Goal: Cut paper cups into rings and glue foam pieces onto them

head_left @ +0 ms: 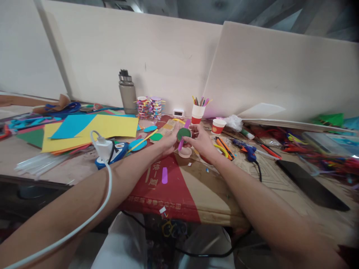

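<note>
**Over a cluttered craft table: two hands on a green disc**

On the worktable (pixel 84 168), strewn with craft scraps, a red-and-tan sheet of printed cardboard (pixel 179 190) lies under both outstretched forearms. Its near edge drops out of sight over the table's front. To the left lie flat sheets of yellow and blue paper (pixel 92 129), smooth and overlapping, their far corners buried under other scraps. A grey bottle (pixel 127 93) stands upright against the pale back wall, with a stack of coloured discs (pixel 150 107) just beside it.

The left hand (pixel 168 142) and right hand (pixel 200 141) meet at the middle, both arms stretched forward, fingers curled inward. Between them they pinch a round green disc (pixel 184 133), held tilted toward the camera above the cardboard; how the fingertips sit behind it is hidden. A pink stick (pixel 183 138) runs under the disc, partly covered. Just below lies a small pale ring (pixel 185 152). A loose purple stick (pixel 164 175) rests flat on the cardboard.
</note>
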A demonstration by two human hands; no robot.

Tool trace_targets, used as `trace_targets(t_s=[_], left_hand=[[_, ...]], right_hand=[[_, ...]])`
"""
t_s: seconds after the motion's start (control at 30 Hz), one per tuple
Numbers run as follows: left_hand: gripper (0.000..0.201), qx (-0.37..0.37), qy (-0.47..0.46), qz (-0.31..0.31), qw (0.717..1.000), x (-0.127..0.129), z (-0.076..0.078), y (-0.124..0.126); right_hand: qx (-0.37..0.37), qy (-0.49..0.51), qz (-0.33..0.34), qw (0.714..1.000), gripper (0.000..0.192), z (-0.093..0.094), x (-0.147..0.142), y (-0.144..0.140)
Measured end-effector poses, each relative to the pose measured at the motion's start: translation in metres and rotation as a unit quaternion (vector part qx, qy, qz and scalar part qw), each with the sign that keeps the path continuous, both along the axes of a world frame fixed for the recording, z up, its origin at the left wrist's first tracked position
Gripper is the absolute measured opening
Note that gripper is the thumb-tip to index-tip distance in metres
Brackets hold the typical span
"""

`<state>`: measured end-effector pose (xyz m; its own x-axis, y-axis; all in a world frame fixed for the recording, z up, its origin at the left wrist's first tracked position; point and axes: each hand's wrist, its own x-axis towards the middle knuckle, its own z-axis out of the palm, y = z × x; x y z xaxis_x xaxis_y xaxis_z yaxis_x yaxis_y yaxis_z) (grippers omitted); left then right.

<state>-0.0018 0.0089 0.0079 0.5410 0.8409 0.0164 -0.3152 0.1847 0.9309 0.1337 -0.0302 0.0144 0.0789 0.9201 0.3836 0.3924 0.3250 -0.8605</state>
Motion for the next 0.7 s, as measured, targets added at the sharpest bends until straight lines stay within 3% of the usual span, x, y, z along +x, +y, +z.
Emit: trace_targets(t_s=[0.33, 0.7], left_hand=[[0.069, 0.038, 0.044, 0.009, 0.998, -0.0033, -0.0015, 0.0019], [0.066, 0.109, 0.100, 0.008, 0.989, -0.0078, -0.0021, -0.0001]], right_hand=[[0.044, 0.026, 0.038, 0.998, 0.027, 0.0076, 0.0008, -0.0037], [0.009, 0.082, 0.065, 0.994, 0.029, 0.0086, 0.0038, -0.0025]])
